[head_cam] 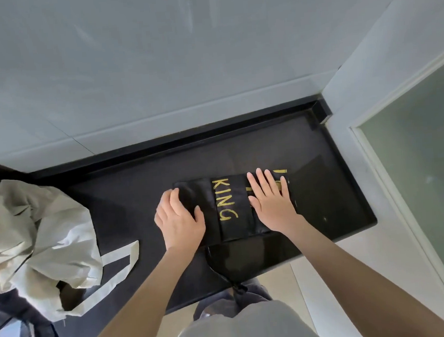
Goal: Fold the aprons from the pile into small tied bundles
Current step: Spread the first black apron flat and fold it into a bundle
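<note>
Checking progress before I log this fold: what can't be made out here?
Head view:
- Yellow print beside KING: covered by the right hand.
- Left hand grip on the black apron: fingers curl out of sight.
- Beige cloth pile: cut off by the left edge.
- Apron tie end: lost against dark clothing.
</note>
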`<state>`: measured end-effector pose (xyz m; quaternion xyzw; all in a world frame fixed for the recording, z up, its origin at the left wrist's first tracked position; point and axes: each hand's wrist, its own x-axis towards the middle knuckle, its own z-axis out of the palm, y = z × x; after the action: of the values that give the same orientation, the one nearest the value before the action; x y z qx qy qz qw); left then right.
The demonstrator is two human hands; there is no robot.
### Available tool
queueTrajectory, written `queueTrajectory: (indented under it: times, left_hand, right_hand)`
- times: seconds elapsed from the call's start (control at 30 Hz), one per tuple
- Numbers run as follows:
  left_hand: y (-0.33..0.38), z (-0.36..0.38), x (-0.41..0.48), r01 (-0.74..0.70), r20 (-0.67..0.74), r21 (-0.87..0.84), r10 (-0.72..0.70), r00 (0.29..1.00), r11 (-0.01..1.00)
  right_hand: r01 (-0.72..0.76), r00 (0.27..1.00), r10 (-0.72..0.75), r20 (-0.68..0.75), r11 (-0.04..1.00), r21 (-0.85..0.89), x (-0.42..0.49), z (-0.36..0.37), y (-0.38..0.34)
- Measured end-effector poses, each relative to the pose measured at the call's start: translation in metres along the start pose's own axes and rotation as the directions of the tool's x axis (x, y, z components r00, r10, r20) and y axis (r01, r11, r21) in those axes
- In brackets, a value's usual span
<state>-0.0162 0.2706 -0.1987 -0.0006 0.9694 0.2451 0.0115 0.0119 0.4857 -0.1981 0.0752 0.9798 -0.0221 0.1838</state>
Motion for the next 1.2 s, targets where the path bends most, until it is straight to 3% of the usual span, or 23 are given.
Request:
queueTrajectory:
  times: [0.07,0.17,0.23,0.33,0.4,0.47,0.5,0.53,0.67,0.77,0.8,0.87,0.93,0.97,1.03,1.17,1.2]
  left_hand:
    - [0.006,-0.012,0.006,0.277,0.155,-0.012,-0.272,0.95,0.961]
    - [0.01,-0.027,0.026,0.535,0.43,-0.13,-0.438,0.789,0.835]
    - [0.012,-0.033,0.033,0.651,0.607,-0.211,-0.424,0.672,0.73]
    - [0.017,-0.038,0.035,0.724,0.719,-0.307,-0.348,0.602,0.617]
    - [0.025,-0.043,0.037,0.772,0.733,-0.342,-0.362,0.576,0.535]
    - [0.035,-0.049,0.035,0.827,0.756,-0.394,-0.371,0.54,0.401]
    - [0.04,-0.051,0.033,0.839,0.772,-0.421,-0.348,0.531,0.346]
    - [0.042,-0.049,0.032,0.845,0.792,-0.424,-0.318,0.521,0.326]
    - [0.052,-0.043,0.032,0.856,0.817,-0.408,-0.292,0.498,0.317]
    - [0.051,-0.03,0.032,0.757,0.77,-0.344,-0.294,0.566,0.555]
    - [0.048,-0.025,0.03,0.736,0.759,-0.349,-0.286,0.585,0.58]
    - [0.045,-0.022,0.027,0.761,0.777,-0.38,-0.265,0.571,0.526]
    - [0.042,-0.023,0.026,0.822,0.86,-0.423,-0.118,0.497,0.382]
    - [0.041,-0.025,0.025,0.857,0.893,-0.424,-0.024,0.45,0.294]
    - [0.038,-0.027,0.023,0.876,0.901,-0.433,0.089,0.424,0.21]
    - [0.037,-0.028,0.016,0.865,0.875,-0.483,0.086,0.476,0.136]
    - [0.037,-0.028,0.016,0.862,0.871,-0.491,0.079,0.485,0.127]
  right_hand:
    - [0.01,1.0,-0.01,-0.022,1.0,0.022,0.002,-0.012,-0.001]
    - [0.059,0.997,-0.05,-0.059,0.986,0.155,0.001,-0.029,-0.015]
    - [0.098,0.993,-0.079,-0.093,0.971,0.22,-0.004,-0.034,-0.029]
    - [0.145,0.978,-0.073,-0.195,0.911,0.385,-0.007,-0.043,-0.051]
    - [0.014,0.999,0.023,-0.05,0.779,0.627,-0.006,-0.047,-0.068]
    - [-0.304,0.948,0.058,0.312,0.447,0.841,-0.008,-0.061,-0.083]
    - [-0.442,0.89,0.024,0.454,0.285,0.851,-0.008,-0.067,-0.088]
    - [-0.502,0.857,-0.011,0.515,0.211,0.839,-0.008,-0.07,-0.089]
    - [-0.512,0.858,-0.021,0.514,0.048,0.857,-0.007,-0.063,-0.081]
    - [-0.526,0.849,0.059,0.526,-0.005,0.85,-0.003,-0.056,-0.072]
    - [-0.55,0.83,0.103,0.548,-0.009,0.835,-0.002,-0.054,-0.069]
    - [-0.573,0.803,0.138,0.579,-0.089,0.815,-0.003,-0.051,-0.06]
    - [-0.549,0.816,0.09,0.57,-0.187,0.815,-0.006,-0.052,-0.054]
    - [-0.537,0.826,0.073,0.559,-0.203,0.819,-0.007,-0.053,-0.053]
    - [-0.517,0.843,0.059,0.534,-0.18,0.837,-0.008,-0.055,-0.054]
    - [-0.487,0.868,0.091,0.488,-0.035,0.873,-0.008,-0.054,-0.062]
    - [-0.485,0.868,0.101,0.486,-0.04,0.874,-0.008,-0.055,-0.064]
